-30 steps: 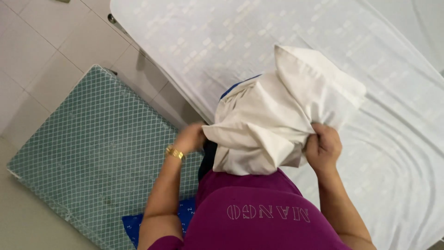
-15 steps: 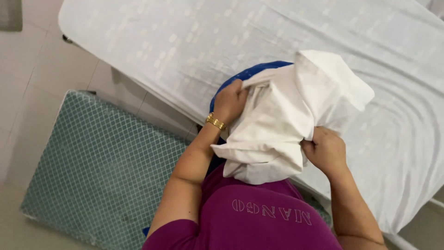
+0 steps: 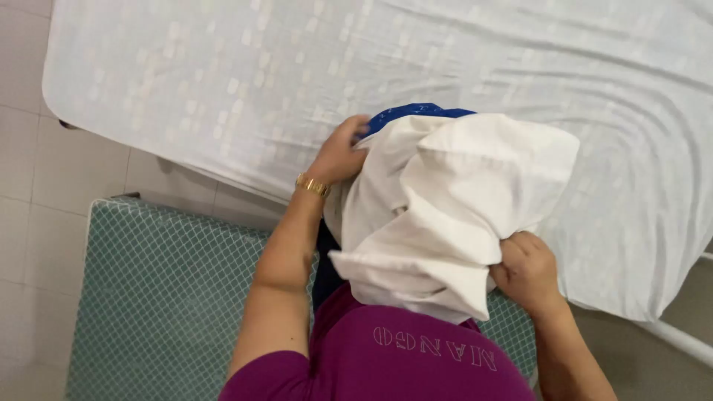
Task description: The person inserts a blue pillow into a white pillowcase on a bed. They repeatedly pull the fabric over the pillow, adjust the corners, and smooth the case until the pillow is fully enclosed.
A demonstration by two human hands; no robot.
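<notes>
Floor tiles [image 3: 44, 178], pale and square, fill the left edge, and beside them lies a green quilted mat [image 3: 163, 297] with a diamond stitch pattern, its near corner tucked under the person's arm. Above the mat runs the edge of a bed covered with a white patterned sheet [image 3: 223, 82], which stretches across the whole upper part of the view and hangs down at the right.

Left hand [image 3: 340, 154], with a gold bracelet [image 3: 313, 185] at the wrist, is curled shut on the upper left edge of a white pillowcase [image 3: 453, 215], just where a blue pillow [image 3: 416, 113] shows out of the cloth. Only a small arc of that blue pillow is visible, at the top of the bundle; the rest is hidden inside the white fabric. The pillowcase is bunched and folded in thick creases, held up in front of the person's chest and over the near edge of the bed, its top reaching over the sheet.

Right hand [image 3: 526, 271] grips the lower right corner of the pillowcase, fingers closed into the cloth, knuckles toward the camera. Below the bundle is the person's purple shirt [image 3: 386, 364]. At the far right a white bed rail [image 3: 679, 338] slants under the hanging sheet
</notes>
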